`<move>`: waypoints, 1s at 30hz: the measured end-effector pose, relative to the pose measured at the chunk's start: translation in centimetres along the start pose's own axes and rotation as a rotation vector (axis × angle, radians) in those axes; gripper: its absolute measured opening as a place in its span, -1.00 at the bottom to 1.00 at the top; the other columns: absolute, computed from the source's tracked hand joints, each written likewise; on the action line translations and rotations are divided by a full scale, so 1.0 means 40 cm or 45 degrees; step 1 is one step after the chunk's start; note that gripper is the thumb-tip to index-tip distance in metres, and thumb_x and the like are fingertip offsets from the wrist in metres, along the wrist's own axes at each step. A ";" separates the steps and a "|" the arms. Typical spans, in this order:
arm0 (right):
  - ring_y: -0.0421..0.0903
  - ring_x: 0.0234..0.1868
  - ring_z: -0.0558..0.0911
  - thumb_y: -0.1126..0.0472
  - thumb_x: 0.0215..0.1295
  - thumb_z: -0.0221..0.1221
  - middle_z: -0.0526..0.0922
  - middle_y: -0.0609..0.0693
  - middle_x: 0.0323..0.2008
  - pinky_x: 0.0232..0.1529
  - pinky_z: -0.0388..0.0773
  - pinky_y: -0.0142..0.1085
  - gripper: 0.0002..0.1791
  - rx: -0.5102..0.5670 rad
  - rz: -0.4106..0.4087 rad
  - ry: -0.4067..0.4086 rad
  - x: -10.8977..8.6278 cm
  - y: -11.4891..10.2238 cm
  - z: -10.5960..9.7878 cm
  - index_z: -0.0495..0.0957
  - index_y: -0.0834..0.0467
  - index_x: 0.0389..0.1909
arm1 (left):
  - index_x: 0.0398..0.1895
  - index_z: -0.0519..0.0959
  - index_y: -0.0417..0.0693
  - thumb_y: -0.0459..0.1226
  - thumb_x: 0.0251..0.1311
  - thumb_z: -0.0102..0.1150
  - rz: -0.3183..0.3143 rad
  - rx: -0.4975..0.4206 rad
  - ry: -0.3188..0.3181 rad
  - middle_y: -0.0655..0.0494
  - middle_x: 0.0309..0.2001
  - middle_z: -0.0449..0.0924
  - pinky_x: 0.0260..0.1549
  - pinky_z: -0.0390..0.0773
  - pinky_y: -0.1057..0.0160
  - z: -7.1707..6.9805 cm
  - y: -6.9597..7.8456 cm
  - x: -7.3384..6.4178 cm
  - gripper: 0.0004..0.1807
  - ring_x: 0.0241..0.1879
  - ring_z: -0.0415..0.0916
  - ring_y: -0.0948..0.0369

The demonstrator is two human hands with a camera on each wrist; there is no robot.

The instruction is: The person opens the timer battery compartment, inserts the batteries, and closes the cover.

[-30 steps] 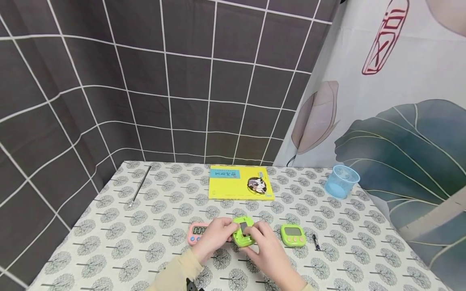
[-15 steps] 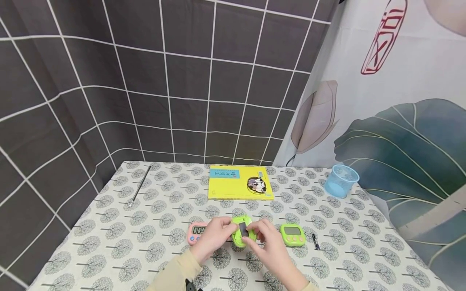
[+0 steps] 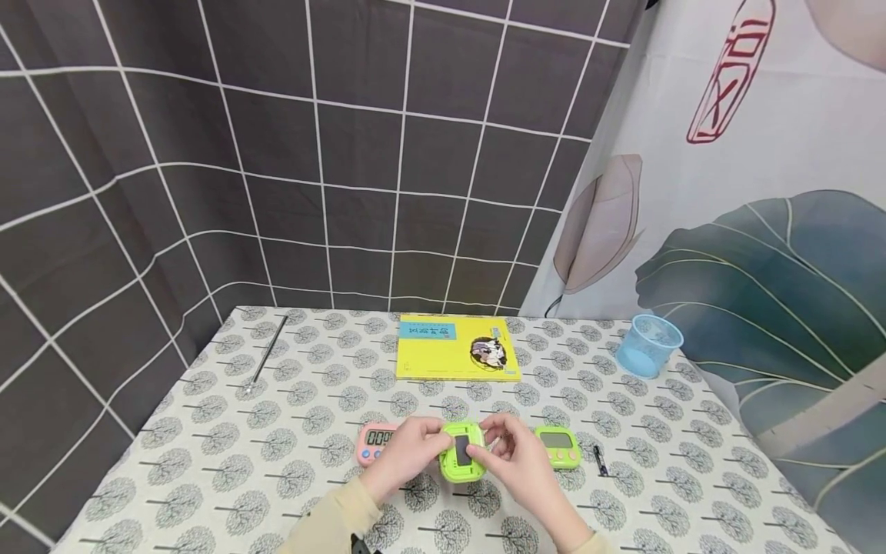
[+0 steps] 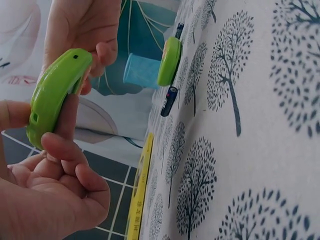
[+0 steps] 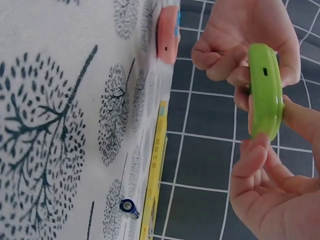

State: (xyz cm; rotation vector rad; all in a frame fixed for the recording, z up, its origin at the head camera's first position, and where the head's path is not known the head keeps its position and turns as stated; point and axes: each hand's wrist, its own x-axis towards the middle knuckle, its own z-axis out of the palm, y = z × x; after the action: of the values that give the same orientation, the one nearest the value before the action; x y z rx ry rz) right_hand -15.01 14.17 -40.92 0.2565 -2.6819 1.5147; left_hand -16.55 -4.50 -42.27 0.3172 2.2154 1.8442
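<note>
A green kitchen timer (image 3: 462, 454) is held in both hands above the table, its back with a dark panel facing up in the head view. My left hand (image 3: 414, 452) pinches its left side between thumb and fingers. My right hand (image 3: 514, 462) grips the right side, the thumb on the back near the dark panel. Both wrist views show the timer edge-on, with fingers beneath it. Under the hands to the left lies a pink timer (image 3: 377, 442), partly covered by my left hand. A second green timer (image 3: 559, 446) lies to the right, partly behind my right hand.
One battery (image 3: 601, 460) lies right of the second green timer; another battery (image 4: 170, 101) shows in the left wrist view. A yellow book (image 3: 443, 358) lies at the back, a light blue cup (image 3: 649, 346) at back right, a thin dark rod (image 3: 268, 350) at back left.
The held timer has tilted and its back shows more squarely. My right hand has moved from over its middle to its right edge. My left hand keeps its hold.
</note>
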 end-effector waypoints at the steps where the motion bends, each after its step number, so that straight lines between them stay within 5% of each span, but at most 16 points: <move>1: -0.27 -0.55 0.47 0.13 -0.02 0.41 0.57 -0.07 -0.45 -0.53 0.48 -0.45 -0.59 0.007 0.012 -0.025 0.001 0.001 -0.002 0.53 0.22 -0.18 | -0.24 0.65 -0.22 -0.29 0.07 0.07 0.005 -0.002 -0.010 0.18 -0.54 0.61 -0.55 0.38 0.42 0.000 -0.002 0.000 -0.75 -0.61 0.31 0.29; 11: -0.19 -0.64 0.52 0.09 0.13 0.31 0.60 0.00 -0.58 -0.61 0.54 -0.36 -0.61 0.181 0.110 -0.311 0.008 0.027 -0.018 0.55 0.36 -0.24 | -0.17 0.63 -0.24 -0.32 0.04 0.06 0.028 0.016 -0.068 -0.02 -0.38 0.71 -0.37 0.56 0.26 -0.003 -0.010 0.003 -0.70 -0.55 0.49 0.32; 23: -0.25 -0.64 0.51 0.21 0.19 0.26 0.59 -0.01 -0.57 -0.56 0.53 -0.44 -0.66 0.444 0.160 -0.476 0.010 0.045 -0.030 0.52 0.45 -0.22 | -0.19 0.63 -0.26 -0.31 0.08 0.06 0.056 -0.001 -0.138 0.00 -0.32 0.69 -0.40 0.53 0.37 -0.003 -0.011 0.001 -0.72 -0.49 0.47 0.28; 30: -0.29 -0.69 0.47 0.29 0.16 0.24 0.58 -0.09 -0.60 -0.61 0.49 -0.47 -0.70 0.496 0.134 -0.444 0.013 0.040 -0.026 0.49 0.48 -0.26 | -0.16 0.61 -0.32 -0.33 0.08 0.03 0.030 -0.053 -0.162 -0.09 -0.25 0.67 -0.43 0.50 0.35 -0.003 -0.014 0.004 -0.69 -0.48 0.44 0.29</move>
State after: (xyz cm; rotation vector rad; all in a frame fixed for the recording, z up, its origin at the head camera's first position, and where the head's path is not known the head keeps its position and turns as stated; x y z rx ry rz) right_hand -15.82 15.82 -41.68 0.4380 -2.6480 2.2089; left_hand -16.76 -4.67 -42.82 0.4414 2.0950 1.8250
